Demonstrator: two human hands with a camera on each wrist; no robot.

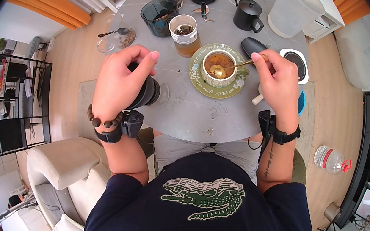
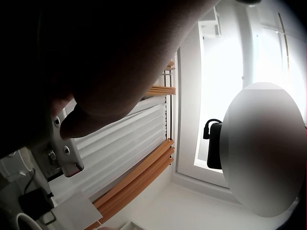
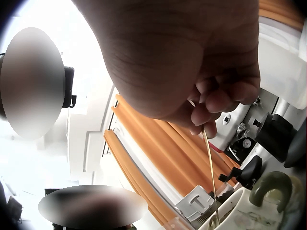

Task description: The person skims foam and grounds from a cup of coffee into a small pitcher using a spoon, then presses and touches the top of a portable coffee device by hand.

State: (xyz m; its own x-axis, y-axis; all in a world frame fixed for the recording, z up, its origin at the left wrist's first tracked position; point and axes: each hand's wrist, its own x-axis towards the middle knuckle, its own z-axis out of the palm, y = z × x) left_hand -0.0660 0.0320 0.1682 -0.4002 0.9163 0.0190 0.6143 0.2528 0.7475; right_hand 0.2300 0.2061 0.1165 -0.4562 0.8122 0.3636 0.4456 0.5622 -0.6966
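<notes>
My right hand (image 1: 279, 83) pinches the thin handle of a gold spoon (image 1: 242, 65). The spoon's bowl is dipped in brown liquid inside a white cup (image 1: 218, 81) with a green handle (image 3: 271, 189). This cup stands on a green saucer (image 1: 194, 77) with white lettering. On the left, my left hand (image 1: 122, 78) has loosely bent fingers and overlaps a black rounded object (image 1: 151, 92), most of which it hides. In the left wrist view, the dark left hand (image 2: 115, 91) shows nothing between its fingers.
Beyond the cup stand a glass of amber liquid with a filter (image 1: 184, 46), a dark container (image 1: 160, 18), a black kettle (image 1: 248, 14) and a clear pitcher (image 1: 294, 13). A black-and-white scale (image 1: 304, 68) sits at the right. The table's front edge (image 1: 209, 141) meets my lap.
</notes>
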